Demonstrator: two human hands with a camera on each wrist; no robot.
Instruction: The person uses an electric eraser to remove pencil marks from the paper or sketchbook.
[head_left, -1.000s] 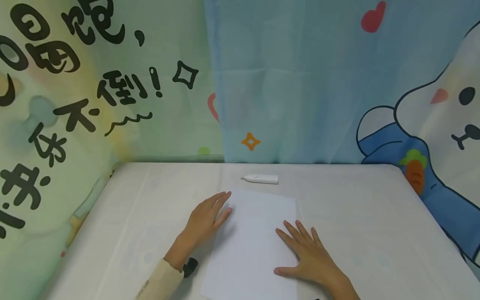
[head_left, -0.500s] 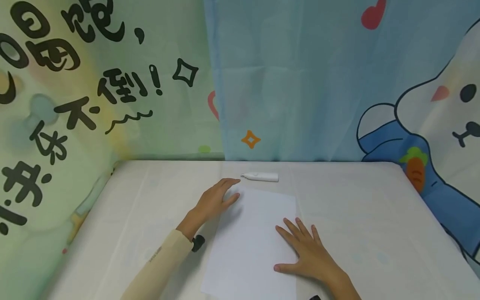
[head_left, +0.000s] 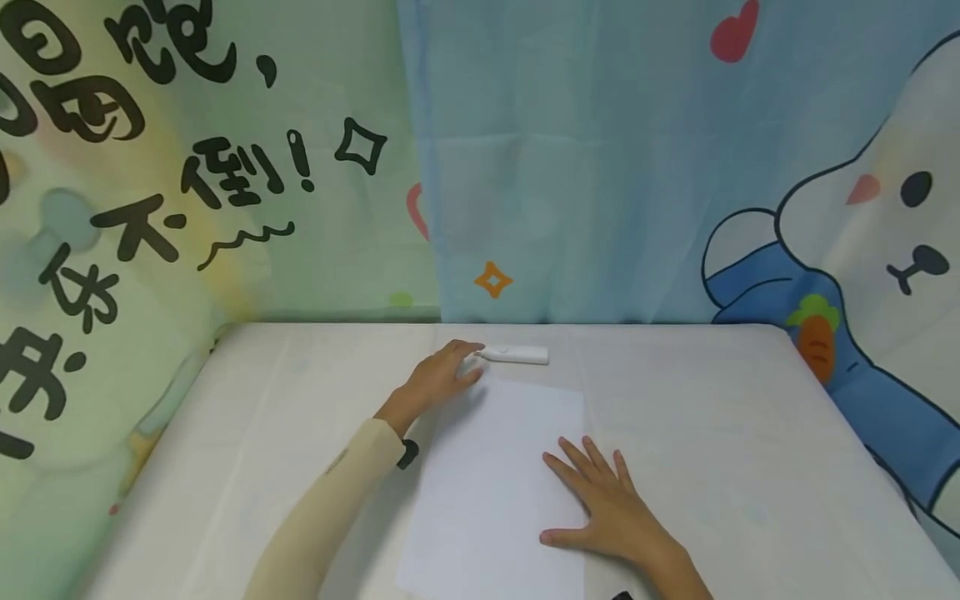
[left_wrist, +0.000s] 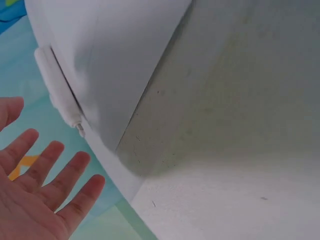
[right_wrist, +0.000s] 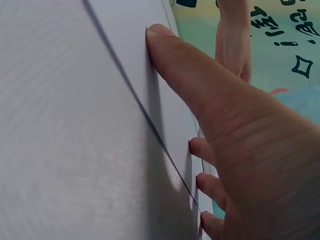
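Observation:
A blank white sheet of paper (head_left: 495,492) lies on the white-covered table. Just beyond its far edge is a white pen-shaped device (head_left: 517,355) with a thin metal tip pointing left. My left hand (head_left: 438,379) reaches over the sheet's far left corner, fingertips right at that tip. In the left wrist view the left hand (left_wrist: 45,185) has its fingers spread with nothing between them, and the white device (left_wrist: 59,87) lies apart from them. My right hand (head_left: 603,508) rests with spread fingers on the paper's right edge; its thumb (right_wrist: 185,65) touches the sheet in the right wrist view.
The white tablecloth (head_left: 712,433) spreads to both sides of the paper. Behind the table hangs a printed curtain (head_left: 570,167) with a cartoon animal and dark lettering. A dark band (head_left: 408,454) sits at my left wrist.
My left hand has moved forward and right, from beside the paper's left edge to the tip of the white device. The right hand stays on the paper. The head view has shifted slightly.

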